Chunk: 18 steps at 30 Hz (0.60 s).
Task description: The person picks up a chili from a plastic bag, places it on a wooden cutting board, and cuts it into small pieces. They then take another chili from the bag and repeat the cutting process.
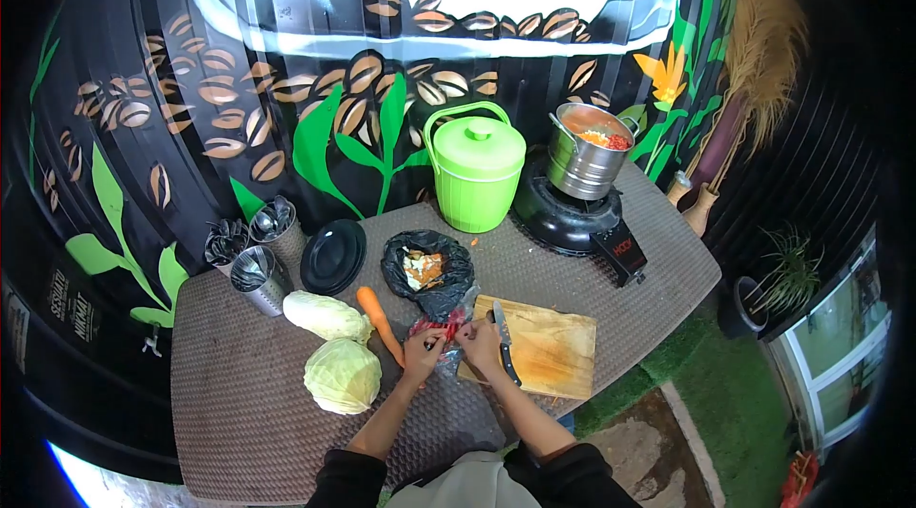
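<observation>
Left hand [422, 355] and right hand [480, 342], close together, pinch a plastic bag [449, 328] between them, while the knife [501, 327] on the cutting board [555, 346], just right, could cut should the right hand stray sideways.

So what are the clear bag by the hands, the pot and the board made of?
Bag: probably thin, shiny plastic, with crinkles catching light. Pot: metal, perhaps steel, polished-looking, with bright reflections. Board: seemingly wood, smooth-looking, showing brown grain.
</observation>
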Each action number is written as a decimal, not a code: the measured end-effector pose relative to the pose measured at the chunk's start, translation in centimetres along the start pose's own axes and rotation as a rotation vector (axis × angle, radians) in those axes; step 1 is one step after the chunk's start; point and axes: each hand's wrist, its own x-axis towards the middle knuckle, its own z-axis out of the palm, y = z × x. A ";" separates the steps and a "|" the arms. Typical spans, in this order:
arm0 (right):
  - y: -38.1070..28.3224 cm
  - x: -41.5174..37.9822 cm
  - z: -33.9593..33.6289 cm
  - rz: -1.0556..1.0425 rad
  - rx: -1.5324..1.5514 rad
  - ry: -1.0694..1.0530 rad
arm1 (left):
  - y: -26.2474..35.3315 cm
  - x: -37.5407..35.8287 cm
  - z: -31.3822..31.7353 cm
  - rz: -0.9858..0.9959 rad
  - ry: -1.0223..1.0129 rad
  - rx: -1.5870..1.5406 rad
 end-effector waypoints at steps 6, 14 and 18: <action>-0.4 -0.9 -5.5 -0.110 0.663 -0.266 | -0.2 0.3 0.3 -0.010 -0.068 0.094; -0.4 -3.3 -13.9 -0.193 0.673 -0.326 | 5.3 0.9 3.1 0.177 -0.362 -0.288; 0.7 -3.9 -17.1 -0.474 0.287 -0.099 | 11.8 1.5 4.5 0.076 -0.471 -0.345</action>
